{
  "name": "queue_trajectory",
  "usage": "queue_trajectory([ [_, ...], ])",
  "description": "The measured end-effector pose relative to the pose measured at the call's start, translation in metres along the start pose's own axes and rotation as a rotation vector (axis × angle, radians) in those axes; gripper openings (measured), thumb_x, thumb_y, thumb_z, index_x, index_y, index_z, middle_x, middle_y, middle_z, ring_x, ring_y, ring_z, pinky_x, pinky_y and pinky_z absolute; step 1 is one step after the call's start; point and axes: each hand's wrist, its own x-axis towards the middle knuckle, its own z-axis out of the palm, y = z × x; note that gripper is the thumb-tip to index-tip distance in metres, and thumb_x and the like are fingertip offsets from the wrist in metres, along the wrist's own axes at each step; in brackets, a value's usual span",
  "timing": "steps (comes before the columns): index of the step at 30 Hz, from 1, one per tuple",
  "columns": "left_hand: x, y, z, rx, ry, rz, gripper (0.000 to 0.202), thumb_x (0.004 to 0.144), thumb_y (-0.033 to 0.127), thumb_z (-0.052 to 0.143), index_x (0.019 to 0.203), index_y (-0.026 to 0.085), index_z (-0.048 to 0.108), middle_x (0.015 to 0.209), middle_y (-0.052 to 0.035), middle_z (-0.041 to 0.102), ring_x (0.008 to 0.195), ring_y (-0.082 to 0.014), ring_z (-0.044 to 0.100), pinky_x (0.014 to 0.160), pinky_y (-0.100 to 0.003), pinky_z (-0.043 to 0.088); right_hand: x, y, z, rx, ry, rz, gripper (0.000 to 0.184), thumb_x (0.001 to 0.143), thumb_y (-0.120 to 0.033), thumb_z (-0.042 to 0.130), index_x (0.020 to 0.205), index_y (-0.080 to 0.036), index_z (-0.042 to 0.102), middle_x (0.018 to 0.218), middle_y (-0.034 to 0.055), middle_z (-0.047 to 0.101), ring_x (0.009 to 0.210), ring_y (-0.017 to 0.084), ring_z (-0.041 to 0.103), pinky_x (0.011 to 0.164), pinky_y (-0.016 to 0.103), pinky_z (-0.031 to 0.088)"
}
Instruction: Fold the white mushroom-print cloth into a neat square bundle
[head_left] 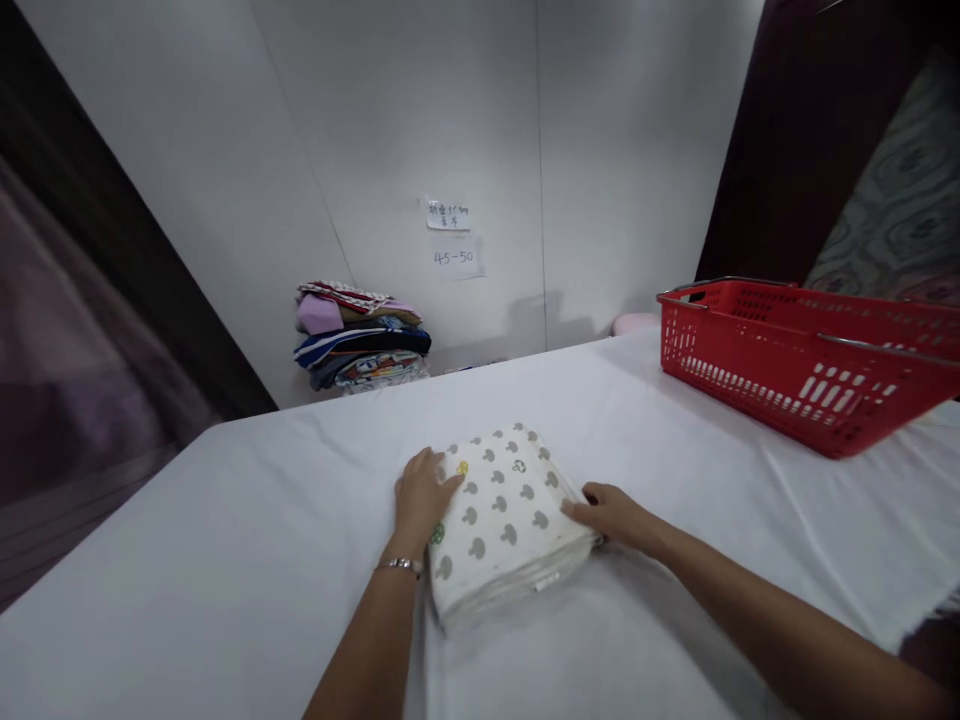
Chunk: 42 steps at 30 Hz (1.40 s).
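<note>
A folded white cloth (499, 505) printed with grey mushroom-like shapes, plus a few green and yellow ones, lies in a thick square on the white-covered table (300, 590). My left hand (422, 495) grips its left edge, thumb on top and the other fingers along the side. On the opposite edge, my right hand (613, 514) pinches the layers with the thumb above and the fingers partly hidden beneath. Stacked layers and a small white tag show along the near edge. A bracelet (401, 566) circles my left wrist.
A red plastic basket (750, 365) with metal handles stands at the right. Beyond the table's far edge rises a pile of folded fabrics (364, 340). Two paper notes (457, 257) hang on the pale wall, and dark slanted posts flank both sides.
</note>
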Motion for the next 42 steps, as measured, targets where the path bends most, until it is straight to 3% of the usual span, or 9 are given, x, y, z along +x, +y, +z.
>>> queue_trajectory([
  [3, -0.009, -0.003, -0.010, -0.056, 0.010, -0.241, 0.070, 0.075, 0.053, 0.053, 0.129, 0.010, 0.041, 0.139, -0.0183, 0.037, 0.127, -0.0289, 0.036, 0.100, -0.037, 0.035, -0.011, 0.004, 0.006, 0.117, -0.027, -0.004, 0.039, 0.070, -0.054, 0.062, 0.078, -0.016, 0.055, 0.077, 0.0054, 0.062, 0.060, 0.013, 0.056, 0.047, 0.021, 0.040],
  [7, -0.023, 0.001, -0.019, -0.199, -0.162, -0.410, 0.077, 0.076, 0.056, 0.050, 0.133, 0.007, 0.031, 0.123, -0.0199, 0.053, 0.112, -0.0287, 0.052, 0.091, -0.036, 0.041, -0.011, 0.004, 0.007, 0.288, -0.104, 0.009, 0.041, 0.068, -0.053, 0.065, 0.079, -0.016, 0.050, 0.072, 0.0032, 0.057, 0.051, 0.010, 0.052, 0.042, 0.021, 0.040],
  [11, -0.030, 0.013, -0.018, -0.217, -0.206, -0.363, 0.069, 0.076, 0.048, 0.054, 0.130, 0.011, 0.034, 0.123, -0.0162, 0.055, 0.110, -0.0274, 0.055, 0.089, -0.033, 0.042, -0.011, 0.005, 0.013, 0.497, -0.117, 0.049, 0.045, 0.067, -0.053, 0.067, 0.085, -0.017, 0.047, 0.076, 0.0037, 0.058, 0.054, 0.012, 0.057, 0.045, 0.023, 0.047],
  [17, 0.006, 0.002, -0.025, -0.094, -0.028, -0.090, 0.063, 0.081, 0.036, 0.052, 0.136, 0.016, 0.029, 0.137, -0.0114, 0.043, 0.122, -0.0213, 0.045, 0.098, -0.029, 0.036, -0.032, -0.009, 0.058, 0.763, -0.122, 0.098, 0.043, 0.066, -0.043, 0.072, 0.082, -0.020, 0.040, 0.065, -0.0005, 0.058, 0.055, 0.014, 0.061, 0.052, 0.028, 0.054],
  [23, 0.021, -0.016, -0.034, 0.137, -0.114, -0.169, 0.051, 0.080, 0.032, 0.051, 0.126, 0.012, 0.045, 0.128, -0.0162, 0.051, 0.117, -0.0277, 0.048, 0.094, -0.036, 0.039, -0.047, -0.022, 0.097, 0.965, -0.323, 0.059, 0.047, 0.064, -0.039, 0.074, 0.090, -0.018, 0.041, 0.083, 0.0048, 0.063, 0.064, 0.017, 0.066, 0.054, 0.029, 0.056],
  [28, -0.009, 0.024, -0.030, -0.006, 0.061, 0.117, 0.034, 0.083, 0.033, 0.046, 0.110, 0.016, 0.059, 0.114, -0.0096, 0.059, 0.105, -0.0220, 0.054, 0.092, -0.033, 0.040, -0.043, -0.011, 0.092, 1.046, -0.356, 0.043, 0.041, 0.069, -0.038, 0.071, 0.089, -0.019, 0.041, 0.081, 0.0036, 0.062, 0.070, 0.020, 0.068, 0.053, 0.029, 0.056],
  [32, -0.040, 0.079, -0.026, -0.166, -0.083, 0.203, 0.036, 0.082, 0.046, 0.045, 0.098, 0.019, 0.063, 0.099, -0.0055, 0.064, 0.085, -0.0171, 0.059, 0.080, -0.028, 0.044, -0.044, -0.010, 0.092, 1.045, -0.348, 0.030, 0.039, 0.068, -0.036, 0.070, 0.087, -0.019, 0.041, 0.080, 0.0018, 0.060, 0.071, 0.021, 0.068, 0.050, 0.029, 0.055],
  [35, -0.059, 0.111, -0.021, -0.083, -0.202, 0.178, 0.058, 0.071, 0.058, 0.055, 0.114, 0.019, 0.056, 0.110, -0.0091, 0.060, 0.097, -0.0221, 0.057, 0.082, -0.031, 0.043, -0.048, -0.012, 0.093, 1.025, -0.348, 0.014, 0.041, 0.066, -0.034, 0.071, 0.087, -0.019, 0.040, 0.081, 0.0025, 0.061, 0.070, 0.020, 0.067, 0.051, 0.031, 0.055],
  [42, -0.063, 0.124, -0.011, 0.121, -0.319, 0.101, 0.047, 0.069, 0.027, 0.058, 0.114, 0.016, 0.053, 0.113, -0.0135, 0.058, 0.103, -0.0246, 0.055, 0.084, -0.030, 0.040, -0.052, -0.012, 0.090, 0.968, -0.375, -0.048, 0.045, 0.062, -0.037, 0.073, 0.091, -0.018, 0.044, 0.088, 0.0058, 0.064, 0.065, 0.017, 0.066, 0.051, 0.029, 0.054],
])
